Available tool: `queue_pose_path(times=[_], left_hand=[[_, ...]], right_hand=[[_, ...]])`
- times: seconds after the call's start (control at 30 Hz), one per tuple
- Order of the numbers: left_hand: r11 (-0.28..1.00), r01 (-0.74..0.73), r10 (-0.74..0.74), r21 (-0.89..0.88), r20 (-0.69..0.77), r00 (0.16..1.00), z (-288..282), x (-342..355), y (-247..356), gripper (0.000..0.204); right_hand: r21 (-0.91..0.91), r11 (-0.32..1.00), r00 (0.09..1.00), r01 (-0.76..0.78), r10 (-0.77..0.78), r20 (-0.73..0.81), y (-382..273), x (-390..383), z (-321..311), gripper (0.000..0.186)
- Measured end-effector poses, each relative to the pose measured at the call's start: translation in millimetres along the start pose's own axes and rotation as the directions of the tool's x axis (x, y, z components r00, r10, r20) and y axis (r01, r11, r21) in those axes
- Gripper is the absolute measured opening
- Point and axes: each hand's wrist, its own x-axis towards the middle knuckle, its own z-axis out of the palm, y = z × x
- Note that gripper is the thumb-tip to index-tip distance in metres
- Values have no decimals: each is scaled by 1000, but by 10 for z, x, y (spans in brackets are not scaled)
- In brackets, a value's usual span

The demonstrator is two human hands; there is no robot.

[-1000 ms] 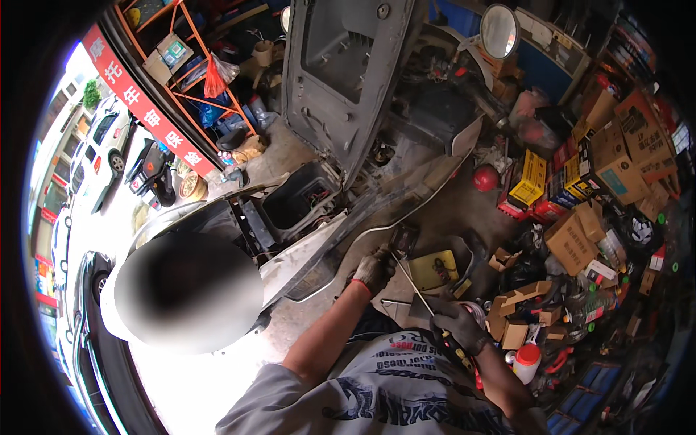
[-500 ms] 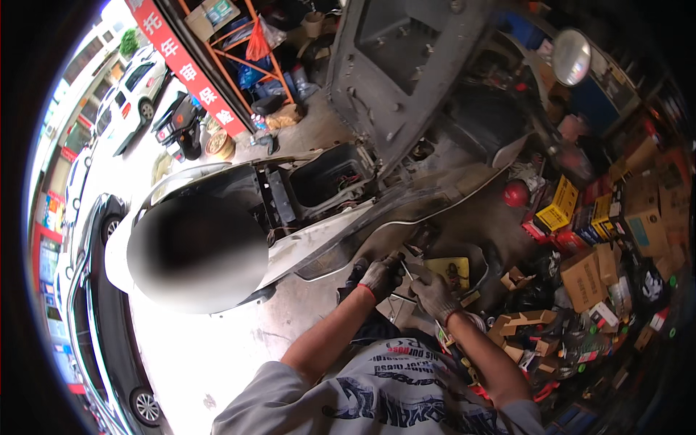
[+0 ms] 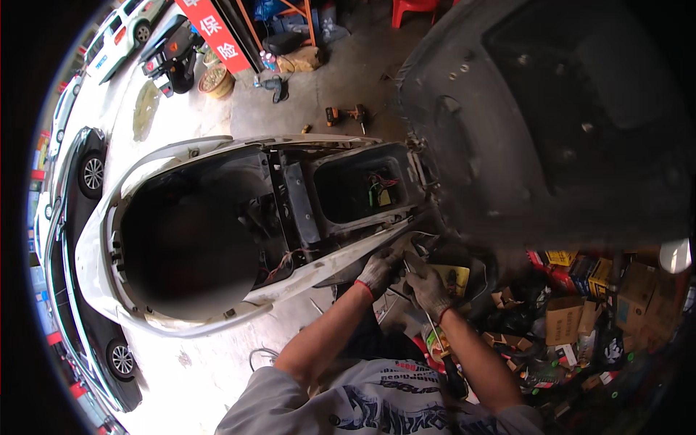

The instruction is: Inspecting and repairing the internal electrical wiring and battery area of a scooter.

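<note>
Both hands wear grey work gloves with red cuffs and meet by the near side of a white scooter body (image 3: 101, 290). My left hand (image 3: 378, 270) is closed, its fingertips at a small dark part I cannot make out. Close beside it, my right hand (image 3: 428, 286) is closed round a thin metal rod (image 3: 435, 332), which runs back past the wrist. What the rod's front end touches is hidden by the fingers. Above the hands, the scooter's open compartment (image 3: 341, 212) shows loose wires and a green-yellow part. A large dark raised panel (image 3: 507, 167) stands over it.
Cardboard boxes (image 3: 564, 320) and mixed clutter crowd the right side. A cordless drill (image 3: 346, 114) lies on the floor beyond the scooter. A yellow tray (image 3: 458, 279) sits just right of my hands. Parked cars (image 3: 94, 170) stand at the left.
The view has shifted, bringing the scooter's open compartments and the raised panel more fully into sight. Both hands stay close together on the rod and the small part.
</note>
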Motion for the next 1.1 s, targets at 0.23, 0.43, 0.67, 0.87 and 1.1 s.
queue_pose_path(times=[0.23,0.43,0.67,0.87,1.1], left_hand=[[999,0,1,-33,32,999,-462,644,340,33],[993,99,-101,72,25,995,-590,993,493,35],[956,131,-157,263,82,984,-870,1558,494,41],[422,-10,196,907,-80,977,-1080,2409,720,28],[125,53,146,991,-71,987,-1162,3030,462,24]], right_hand=[[-21,997,996,-73,72,-47,-265,720,222,47],[-149,987,993,-65,48,-112,-348,1068,261,48],[-17,963,949,-268,261,-176,-502,1447,270,44],[131,958,911,-254,283,-300,-473,1895,131,40],[90,920,878,-382,392,-275,-412,2436,101,36]])
